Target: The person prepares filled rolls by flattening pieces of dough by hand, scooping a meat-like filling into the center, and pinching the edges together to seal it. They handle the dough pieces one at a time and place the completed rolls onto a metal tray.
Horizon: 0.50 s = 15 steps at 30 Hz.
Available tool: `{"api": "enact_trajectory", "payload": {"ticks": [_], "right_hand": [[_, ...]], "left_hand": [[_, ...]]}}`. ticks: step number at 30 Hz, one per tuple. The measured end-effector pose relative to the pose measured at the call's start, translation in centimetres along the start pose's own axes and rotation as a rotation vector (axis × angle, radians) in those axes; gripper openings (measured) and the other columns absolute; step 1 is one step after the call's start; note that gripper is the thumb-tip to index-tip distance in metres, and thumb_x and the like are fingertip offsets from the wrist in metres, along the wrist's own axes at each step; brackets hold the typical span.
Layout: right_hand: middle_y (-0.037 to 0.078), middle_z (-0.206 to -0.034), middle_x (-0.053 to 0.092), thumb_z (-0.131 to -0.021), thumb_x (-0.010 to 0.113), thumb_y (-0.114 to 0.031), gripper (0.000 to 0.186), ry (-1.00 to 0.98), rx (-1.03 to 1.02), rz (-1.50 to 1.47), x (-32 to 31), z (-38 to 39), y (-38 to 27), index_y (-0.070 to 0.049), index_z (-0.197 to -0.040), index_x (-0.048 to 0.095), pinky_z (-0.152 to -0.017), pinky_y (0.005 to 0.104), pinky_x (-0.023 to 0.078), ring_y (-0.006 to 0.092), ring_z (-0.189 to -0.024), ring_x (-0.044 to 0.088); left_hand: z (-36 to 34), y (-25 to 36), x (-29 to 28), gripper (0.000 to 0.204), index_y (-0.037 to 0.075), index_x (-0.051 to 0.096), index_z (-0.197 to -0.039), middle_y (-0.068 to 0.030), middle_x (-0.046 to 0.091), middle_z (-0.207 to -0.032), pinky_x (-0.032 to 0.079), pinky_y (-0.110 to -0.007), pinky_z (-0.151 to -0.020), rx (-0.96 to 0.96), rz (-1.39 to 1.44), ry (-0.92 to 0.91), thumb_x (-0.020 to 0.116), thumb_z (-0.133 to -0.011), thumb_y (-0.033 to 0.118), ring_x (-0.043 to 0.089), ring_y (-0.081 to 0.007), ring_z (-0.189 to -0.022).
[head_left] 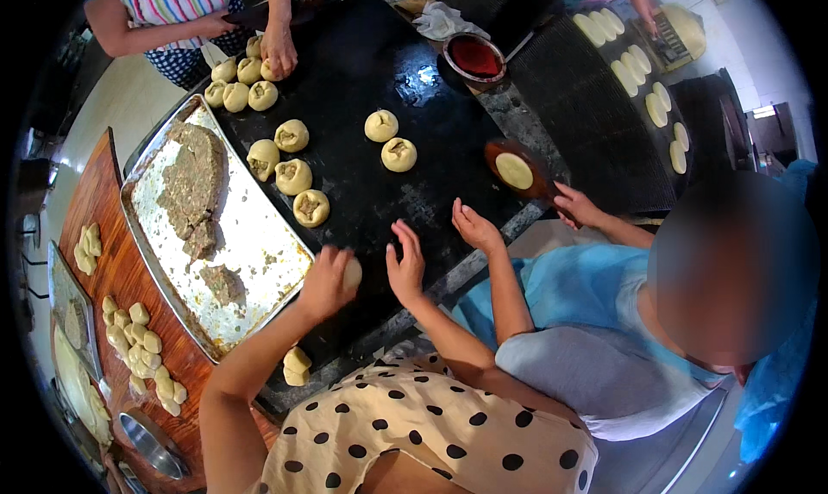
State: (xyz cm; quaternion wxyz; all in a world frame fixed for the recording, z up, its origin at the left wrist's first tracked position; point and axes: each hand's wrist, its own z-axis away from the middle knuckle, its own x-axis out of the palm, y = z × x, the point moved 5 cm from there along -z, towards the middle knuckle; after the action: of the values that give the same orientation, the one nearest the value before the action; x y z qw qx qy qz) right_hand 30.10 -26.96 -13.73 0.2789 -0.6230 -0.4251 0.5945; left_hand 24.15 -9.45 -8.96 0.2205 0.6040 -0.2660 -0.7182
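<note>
My left hand (pixel 328 283), a little blurred, is curled round a pale dough ball (pixel 353 274) low over the black worktop (pixel 362 209). To its right my right hand (pixel 404 263) is raised with fingers apart and nothing in it. Just beyond my left hand sits a filled bun (pixel 311 208), its top showing brown filling, with several more behind it. Two other buns, a front one (pixel 398 154) and one behind, stand near the middle of the worktop. Left of my left hand is a metal tray (pixel 259 261) with a mound of brownish filling (pixel 191 179).
On the right a co-worker's hand (pixel 580 206) grips a wooden paddle (pixel 526 171) bearing a flat dough round; their other hand is open. Another person's hand (pixel 278 53) touches clustered buns at the far left. Dough pieces (pixel 138 339) lie on the wooden table; a red-filled bowl (pixel 474 57) stands behind.
</note>
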Motion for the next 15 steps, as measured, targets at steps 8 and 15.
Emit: {"api": "enact_trajectory", "payload": {"ticks": [8, 15], "right_hand": [[0.014, -0.136, 0.055, -0.095, 0.056, -0.007, 0.031, -0.202, -0.062, 0.035, -0.2, 3.4, -1.0, -0.006, -0.126, 0.058, -0.099, 0.0401, 0.047, 0.0335, -0.122, 0.055], [0.014, -0.112, 0.066, -0.094, 0.058, -0.007, 0.018, -0.497, -0.039, -0.113, 3.2, 9.7, -2.5, -0.003, -0.109, 0.065, -0.083, 0.038, 0.054, 0.0307, -0.102, 0.065]], "left_hand": [[-14.9, -4.6, -1.3, 0.072, 0.01, 0.049, -0.137, -0.0218, 0.045, -0.143, 0.044, -0.042, -0.103, 0.002, -0.469, 0.029, 0.08, -0.073, 0.021, 0.052, -0.0373, -0.123], [-1.3, -1.7, -6.9, 0.026, 0.006, 0.064, -0.111, -0.0138, 0.064, -0.11, 0.053, -0.042, -0.081, 0.085, 0.087, 0.474, 0.068, -0.087, 0.013, 0.063, -0.0363, -0.098]]}}
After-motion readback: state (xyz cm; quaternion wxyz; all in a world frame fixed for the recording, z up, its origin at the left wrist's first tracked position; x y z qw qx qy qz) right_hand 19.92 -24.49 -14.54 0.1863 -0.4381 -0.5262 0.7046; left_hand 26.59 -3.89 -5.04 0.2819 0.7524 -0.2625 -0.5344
